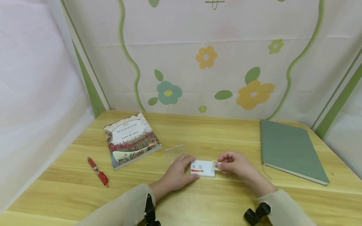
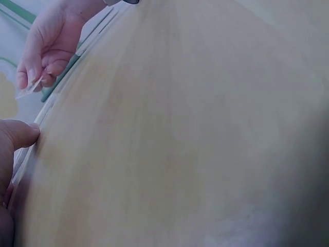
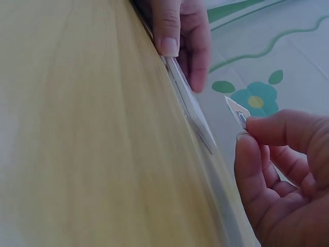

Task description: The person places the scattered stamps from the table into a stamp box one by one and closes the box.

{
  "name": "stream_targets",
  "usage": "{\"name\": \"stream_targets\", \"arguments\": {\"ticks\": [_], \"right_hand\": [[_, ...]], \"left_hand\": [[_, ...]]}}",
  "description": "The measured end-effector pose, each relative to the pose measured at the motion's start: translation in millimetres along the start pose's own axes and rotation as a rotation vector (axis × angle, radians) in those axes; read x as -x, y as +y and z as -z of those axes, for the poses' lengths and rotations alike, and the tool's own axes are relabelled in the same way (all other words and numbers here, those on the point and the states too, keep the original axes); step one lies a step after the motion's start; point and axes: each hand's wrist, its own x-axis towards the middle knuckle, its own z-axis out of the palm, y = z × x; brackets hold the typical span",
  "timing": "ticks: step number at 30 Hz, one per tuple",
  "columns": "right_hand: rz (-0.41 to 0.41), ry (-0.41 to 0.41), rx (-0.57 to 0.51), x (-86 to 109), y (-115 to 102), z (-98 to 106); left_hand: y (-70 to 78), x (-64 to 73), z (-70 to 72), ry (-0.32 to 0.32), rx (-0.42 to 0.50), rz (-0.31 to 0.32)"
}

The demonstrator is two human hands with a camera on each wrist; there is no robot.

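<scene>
A white flat rectangular case (image 1: 207, 169) with a small logo and a red-orange strip lies on the table. My left hand (image 1: 176, 174) holds it at its left end, the thumb (image 3: 168, 46) on the near edge and the fingers on the far side. Between thumb and forefinger, my right hand (image 1: 236, 164) pinches a small square sticker (image 3: 238, 112) with a pale border and a dark round print. In the head view the sticker overlaps the case's right end; the right wrist view shows it raised above the case.
A clear plastic sheet (image 1: 176, 152) lies just behind my left hand. Farther left are an illustrated book (image 1: 131, 138) and a red pen (image 1: 97, 171). At the right lies a green notebook (image 1: 291, 150) with a ribbon. A flowered curtain (image 1: 181, 56) hangs behind the table.
</scene>
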Motion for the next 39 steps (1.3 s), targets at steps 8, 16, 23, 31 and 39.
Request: {"name": "stream_targets", "arguments": {"ticks": [8, 16, 23, 31, 39], "right_hand": [[-0.032, -0.02, 0.023, -9.1, 1, -16], [-0.036, -0.002, 0.09, -12.0, -2, -27], [-0.074, 0.069, 0.178, -14.0, -4, -33], [-0.055, 0.089, 0.279, -14.2, -9, -39], [-0.041, 0.095, 0.362, -10.7, -14, -38]], "left_hand": [[-3.2, 0.2, 1.4, 0.002, 0.007, 0.001], [-4.1, 0.8, 2.0, -0.002, 0.015, 0.002], [-4.5, 0.3, 1.7, 0.006, 0.01, -0.022], [-5.2, -0.3, 0.2, 0.01, 0.007, -0.042], [-1.6, -1.6, 1.8, -0.023, -0.012, -0.038]]}}
